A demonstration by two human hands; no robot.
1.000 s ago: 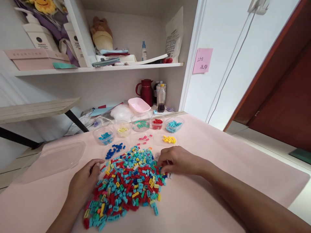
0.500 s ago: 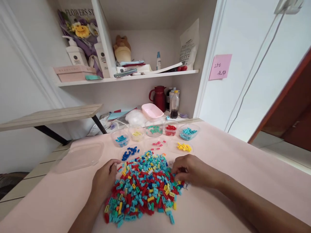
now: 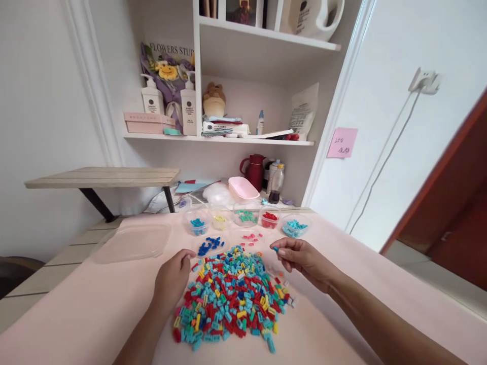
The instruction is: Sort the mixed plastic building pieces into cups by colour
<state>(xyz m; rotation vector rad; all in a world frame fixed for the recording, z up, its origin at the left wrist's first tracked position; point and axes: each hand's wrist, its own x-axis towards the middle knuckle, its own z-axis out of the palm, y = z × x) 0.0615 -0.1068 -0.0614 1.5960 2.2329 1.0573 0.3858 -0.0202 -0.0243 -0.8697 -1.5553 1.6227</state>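
From the head: looking forward and down over the table, facing the shelves beyond; catching left hand and right hand at close range.

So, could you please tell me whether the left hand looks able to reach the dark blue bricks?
Probably yes: the left hand is close to the dark blue bricks, with nothing visible standing between them.

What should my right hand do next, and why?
Perhaps compare the small brick in your right hand with the green bricks and turquoise bricks: it looks blue-green, exact shade unclear, and those sorted groups lie apart, beyond the pile.
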